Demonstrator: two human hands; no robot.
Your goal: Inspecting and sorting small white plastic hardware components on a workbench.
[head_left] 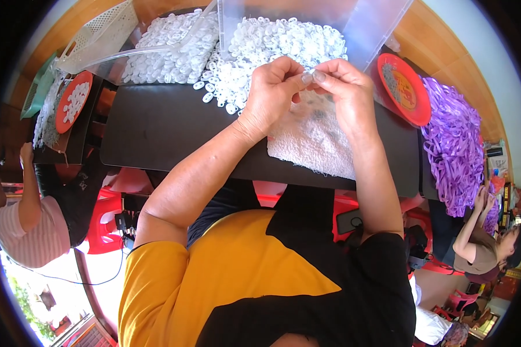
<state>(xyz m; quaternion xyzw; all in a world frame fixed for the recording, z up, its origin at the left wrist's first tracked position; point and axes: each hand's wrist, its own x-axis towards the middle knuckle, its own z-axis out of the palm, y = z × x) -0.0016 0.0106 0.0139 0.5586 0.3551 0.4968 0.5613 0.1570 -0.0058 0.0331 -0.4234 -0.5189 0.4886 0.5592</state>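
Observation:
My left hand (272, 95) and my right hand (352, 95) meet above the dark table (173, 130), thumbs and forefingers pinched together. What sits between the fingertips is too small and too covered to name. Beneath them lies a pale, stained towel (315, 141). Just past my hands, a heap of small white oval plastic pieces with holes (286, 37) spills from a clear plastic bin (367, 34) onto the tabletop. Some loose pieces are scattered to the left of my left wrist.
More white pieces (171, 49) fill the back left. A red plate (415, 110) of small metallic bits stands at right, beside a mound of purple straps (454, 144). Another red plate (62, 118) holds white pieces at far left. Co-workers sit on both sides.

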